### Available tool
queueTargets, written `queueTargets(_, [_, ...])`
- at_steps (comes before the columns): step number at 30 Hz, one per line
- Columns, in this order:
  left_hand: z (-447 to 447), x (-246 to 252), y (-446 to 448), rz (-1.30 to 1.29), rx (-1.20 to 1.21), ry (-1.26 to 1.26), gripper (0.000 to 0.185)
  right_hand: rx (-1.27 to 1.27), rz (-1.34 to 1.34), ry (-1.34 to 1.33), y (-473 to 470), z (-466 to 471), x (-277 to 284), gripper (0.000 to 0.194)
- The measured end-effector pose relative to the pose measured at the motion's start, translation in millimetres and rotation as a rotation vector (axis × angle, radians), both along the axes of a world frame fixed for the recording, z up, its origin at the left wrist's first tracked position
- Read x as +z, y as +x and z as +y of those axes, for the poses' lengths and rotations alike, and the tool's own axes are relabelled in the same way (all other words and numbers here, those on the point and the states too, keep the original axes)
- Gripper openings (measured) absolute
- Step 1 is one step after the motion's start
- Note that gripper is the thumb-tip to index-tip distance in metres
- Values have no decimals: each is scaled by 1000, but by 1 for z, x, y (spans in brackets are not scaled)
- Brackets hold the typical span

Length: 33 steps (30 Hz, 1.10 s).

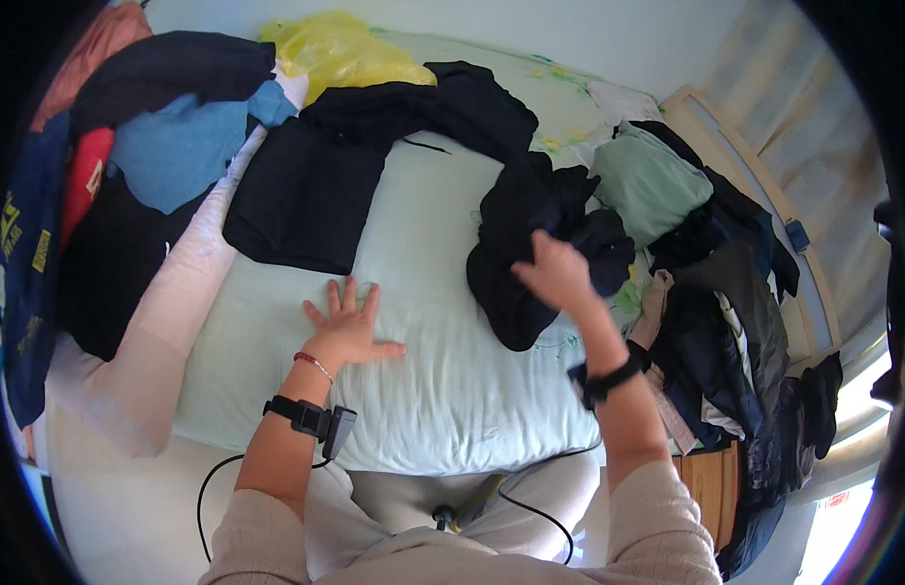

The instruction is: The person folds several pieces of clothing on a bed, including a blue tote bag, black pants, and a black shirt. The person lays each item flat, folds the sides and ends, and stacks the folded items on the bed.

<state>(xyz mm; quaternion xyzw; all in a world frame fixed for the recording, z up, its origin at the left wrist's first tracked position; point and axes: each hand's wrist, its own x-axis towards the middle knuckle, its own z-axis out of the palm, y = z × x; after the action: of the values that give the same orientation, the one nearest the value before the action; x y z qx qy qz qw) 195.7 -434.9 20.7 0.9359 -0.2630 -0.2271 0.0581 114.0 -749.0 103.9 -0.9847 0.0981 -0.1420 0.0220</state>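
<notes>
My left hand (346, 325) lies palm down with spread fingers on the pale green bedsheet (430, 387). Its fingertips reach the lower edge of a flattened, squared-off part of black clothing (299, 197). From there black cloth runs across the top, with a thin dark cord beside it, to a crumpled black heap (515, 256) on the right. Over that heap is my right hand (558, 270), blurred, with thumb and forefinger showing. Whether it grips the cloth is unclear, as the other fingers are hard to make out.
Left of the sheet, blue, red and black clothes (178, 150) cover a pale pink bedding piece (196, 263). A yellow plastic bag (335, 51) lies behind. At right are a green folded cloth (650, 183), piled dark clothes (716, 336) and the headboard (774, 205). Cables hang from my wrist devices.
</notes>
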Motion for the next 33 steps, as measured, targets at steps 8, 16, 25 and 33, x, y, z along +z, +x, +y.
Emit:
queueTargets(8, [1, 18, -1, 802, 84, -1202, 97, 631, 448, 234, -151, 140, -11, 43])
queueTargets(16, [2, 22, -18, 562, 291, -1187, 52, 569, 30, 174, -187, 93, 12, 66])
queueTargets(25, [33, 32, -12, 1340, 343, -2158, 37, 320, 515, 99, -231, 95, 11, 21])
queueTargets(33, [54, 78, -58, 1203, 142, -2189, 40, 708, 445, 748, -257, 125, 39, 36])
